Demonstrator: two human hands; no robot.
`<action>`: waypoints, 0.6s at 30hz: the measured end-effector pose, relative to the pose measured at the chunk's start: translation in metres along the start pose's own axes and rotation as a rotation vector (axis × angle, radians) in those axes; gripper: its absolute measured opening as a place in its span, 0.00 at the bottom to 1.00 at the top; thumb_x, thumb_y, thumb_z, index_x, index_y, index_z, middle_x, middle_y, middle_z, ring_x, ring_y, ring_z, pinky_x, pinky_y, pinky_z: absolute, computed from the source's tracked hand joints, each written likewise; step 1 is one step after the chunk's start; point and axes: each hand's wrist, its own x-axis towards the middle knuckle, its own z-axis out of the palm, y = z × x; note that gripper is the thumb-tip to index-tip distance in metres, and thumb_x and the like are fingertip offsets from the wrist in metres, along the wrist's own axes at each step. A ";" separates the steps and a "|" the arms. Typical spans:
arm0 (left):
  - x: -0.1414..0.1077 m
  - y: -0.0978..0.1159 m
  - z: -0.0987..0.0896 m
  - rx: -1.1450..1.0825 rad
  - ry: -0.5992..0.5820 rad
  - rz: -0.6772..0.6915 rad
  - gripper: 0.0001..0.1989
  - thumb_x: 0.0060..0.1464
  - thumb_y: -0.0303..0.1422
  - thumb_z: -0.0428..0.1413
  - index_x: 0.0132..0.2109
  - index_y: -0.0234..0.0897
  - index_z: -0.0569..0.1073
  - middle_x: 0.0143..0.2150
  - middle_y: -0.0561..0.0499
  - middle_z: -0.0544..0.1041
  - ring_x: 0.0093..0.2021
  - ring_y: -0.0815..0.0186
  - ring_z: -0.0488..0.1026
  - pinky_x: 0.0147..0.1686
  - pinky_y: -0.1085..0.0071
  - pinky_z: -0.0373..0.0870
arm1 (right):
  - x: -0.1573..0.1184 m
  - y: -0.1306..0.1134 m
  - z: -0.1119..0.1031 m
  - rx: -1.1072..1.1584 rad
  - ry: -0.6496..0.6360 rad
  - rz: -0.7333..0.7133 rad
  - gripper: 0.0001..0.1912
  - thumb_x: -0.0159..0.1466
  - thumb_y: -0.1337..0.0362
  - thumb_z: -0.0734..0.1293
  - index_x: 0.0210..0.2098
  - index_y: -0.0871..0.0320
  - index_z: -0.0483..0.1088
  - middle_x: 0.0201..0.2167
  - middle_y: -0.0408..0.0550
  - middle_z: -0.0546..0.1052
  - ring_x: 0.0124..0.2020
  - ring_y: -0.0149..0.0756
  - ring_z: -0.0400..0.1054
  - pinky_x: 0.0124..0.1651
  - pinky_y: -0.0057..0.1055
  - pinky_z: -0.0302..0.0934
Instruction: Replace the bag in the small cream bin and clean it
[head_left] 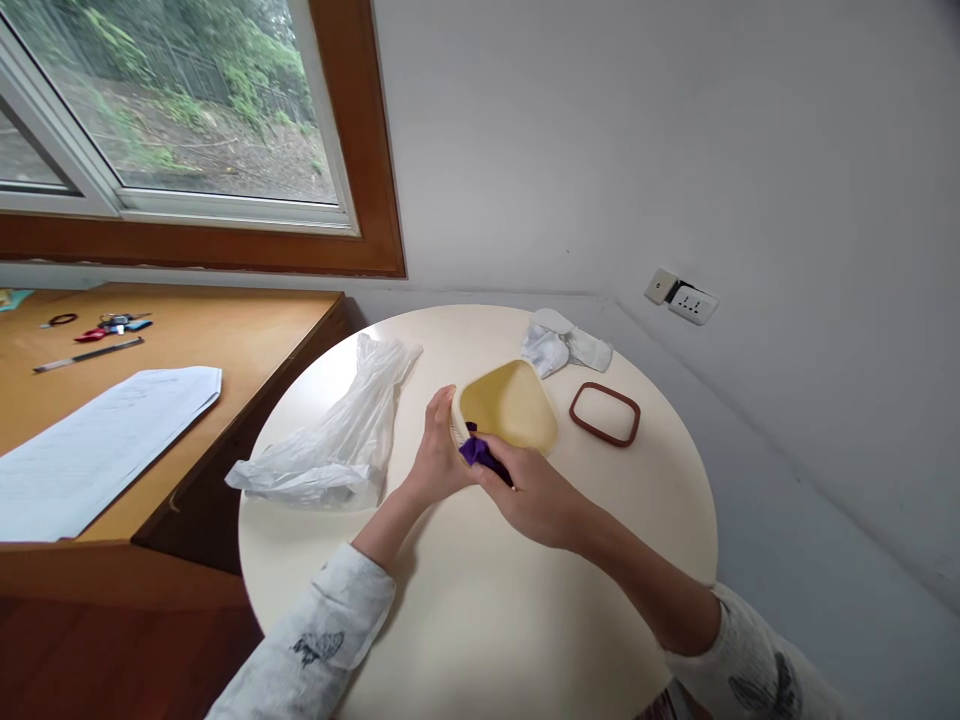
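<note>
Head view. Container (514,405), pale yellow, tilted, centre of frame; left hand (437,462) gripping its left side. Purple cloth (478,453), at its lower-left rim, held in right hand (531,495). Table (540,610): plastic bag (337,440), left of centre; brown frame (611,392), right.

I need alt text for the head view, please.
The left hand grips a yellow plastic container while the right hand holds a bunched purple cloth against it, at a round cream table. A crumpled white plastic bag lies left, a brown rounded-rectangular frame right.
</note>
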 end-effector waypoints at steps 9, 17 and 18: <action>0.002 0.000 -0.004 -0.044 -0.055 0.006 0.59 0.30 0.40 0.66 0.63 0.41 0.38 0.60 0.37 0.47 0.62 0.47 0.47 0.57 0.48 0.54 | -0.003 0.004 -0.006 -0.291 -0.138 -0.037 0.11 0.63 0.56 0.58 0.36 0.58 0.61 0.28 0.45 0.69 0.28 0.33 0.63 0.30 0.28 0.55; 0.001 0.002 -0.008 -0.073 -0.104 -0.003 0.59 0.31 0.32 0.66 0.64 0.43 0.36 0.63 0.38 0.44 0.64 0.47 0.44 0.59 0.47 0.50 | 0.007 0.019 0.004 -0.672 -0.132 -0.120 0.17 0.64 0.53 0.56 0.35 0.61 0.65 0.31 0.51 0.72 0.35 0.39 0.67 0.42 0.35 0.56; 0.001 0.001 -0.008 -0.074 -0.115 -0.007 0.59 0.32 0.30 0.65 0.64 0.43 0.36 0.64 0.38 0.44 0.64 0.47 0.43 0.59 0.47 0.49 | 0.009 0.022 0.007 -0.705 -0.127 -0.128 0.17 0.65 0.54 0.55 0.35 0.61 0.65 0.31 0.51 0.73 0.35 0.39 0.67 0.42 0.35 0.56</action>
